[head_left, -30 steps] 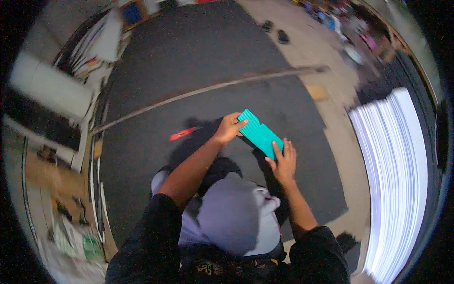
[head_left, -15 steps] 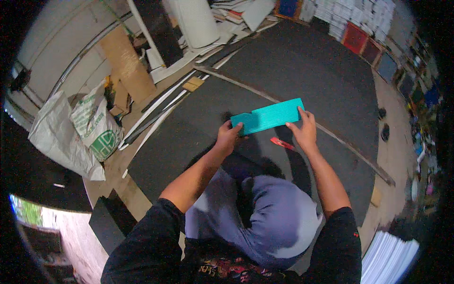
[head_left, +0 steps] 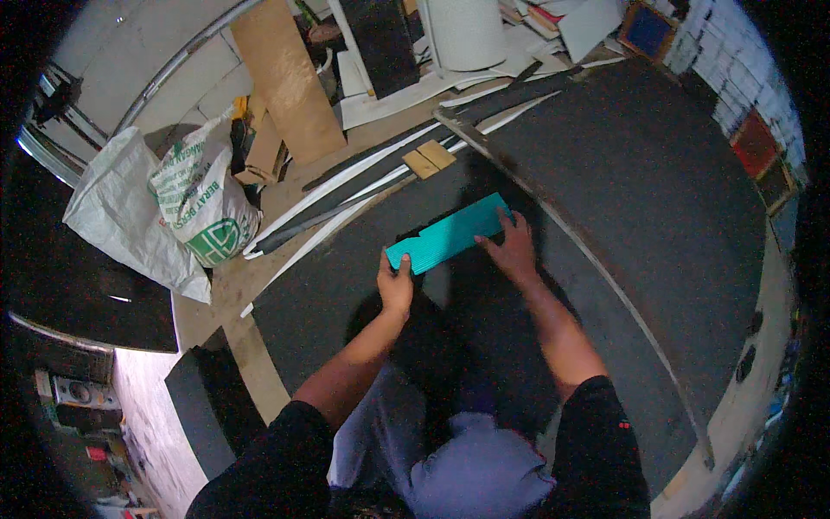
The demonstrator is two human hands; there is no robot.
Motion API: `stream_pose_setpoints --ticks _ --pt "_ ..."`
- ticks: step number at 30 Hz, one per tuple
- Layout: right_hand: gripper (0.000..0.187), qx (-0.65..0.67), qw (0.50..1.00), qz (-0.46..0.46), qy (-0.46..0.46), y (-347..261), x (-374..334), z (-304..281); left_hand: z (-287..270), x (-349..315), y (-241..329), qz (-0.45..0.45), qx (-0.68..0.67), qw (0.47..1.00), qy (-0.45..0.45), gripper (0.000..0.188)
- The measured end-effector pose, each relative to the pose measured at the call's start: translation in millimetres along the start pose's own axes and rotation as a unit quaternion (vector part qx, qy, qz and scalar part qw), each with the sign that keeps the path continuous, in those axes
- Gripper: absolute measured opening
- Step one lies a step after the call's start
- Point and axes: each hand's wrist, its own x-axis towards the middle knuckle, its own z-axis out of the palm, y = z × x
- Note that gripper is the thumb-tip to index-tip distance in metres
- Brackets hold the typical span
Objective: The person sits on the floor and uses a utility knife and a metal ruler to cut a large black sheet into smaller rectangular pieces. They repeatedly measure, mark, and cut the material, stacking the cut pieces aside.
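Note:
Between my hands is a flat teal strip [head_left: 454,232] with fine ridges along its length, probably corrugated plastic sheet. A small notch breaks its far edge towards the left. My left hand [head_left: 395,285] is closed on the left end, thumb on top. At the right end my right hand [head_left: 512,251] grips the strip by its edges, thumb on the near side and fingers at the far corner. The strip slants up to the right above a large dark sheet [head_left: 640,199]. Both undersides of the grips are hidden.
A long thin bar [head_left: 575,229] crosses the dark sheet on the right. Beyond its left edge lie white and black strips [head_left: 346,203] and a small tan block [head_left: 429,159]. White sacks [head_left: 203,190] stand farther left, and a black block [head_left: 212,402] sits near my left arm.
My view has turned to the right. The strip now tilts up more steeply to the right, still held in both hands. The red cutter seen earlier near my right hand no longer shows.

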Motion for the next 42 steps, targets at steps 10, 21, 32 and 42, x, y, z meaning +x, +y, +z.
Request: stream_pose_setpoints --ticks 10,21,32,42 --pt "0.093 -0.063 0.997 -0.039 -0.029 8.3 127.9 133.6 6.4 136.8 -92.1 -0.002 0.021 0.996 0.082 0.071" --pt "0.09 -0.128 0.989 -0.067 -0.022 9.8 151.7 151.9 20.5 132.5 -72.1 0.036 0.022 0.992 0.119 0.07" --pt "0.09 -0.126 0.986 -0.108 0.017 6.8 142.4 151.6 10.8 119.9 -62.8 0.006 0.041 0.988 0.148 0.058" --pt "0.09 -0.113 0.98 -0.16 0.039 9.3 145.2 153.7 14.1 136.8 -88.0 0.049 0.01 0.979 0.197 0.055"
